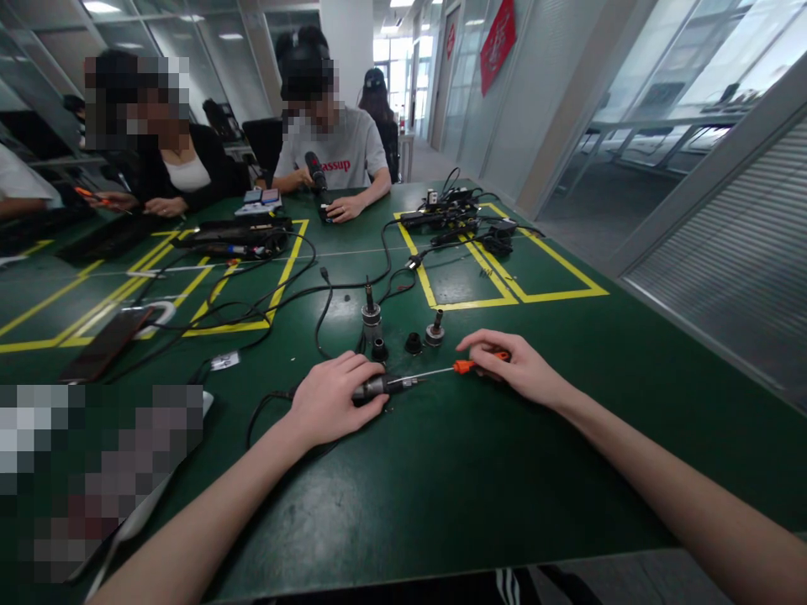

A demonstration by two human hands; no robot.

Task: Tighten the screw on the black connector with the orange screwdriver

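My left hand (337, 395) is wrapped over a dark cylindrical corded tool body (373, 386), pressing it on the green table. Its right end is exposed, with thin metal parts showing. In my right hand (514, 365) is an orange-handled screwdriver (465, 366), its shaft pointing left and its tip at that exposed end. Just behind my left hand stand a metal part with an upright shaft (371, 318), a black collar-like piece (379, 349), a small black cap (414, 342) and a round metal piece with a short stem (435, 329).
Black cables (324, 294) cross the green table (504, 470). Yellow tape (561, 296) marks rectangles, with a cable pile (454, 214) at the right back. A phone (107, 343) lies left. Across the table, a person (340, 151) holds a power tool (315, 170); others sit left.
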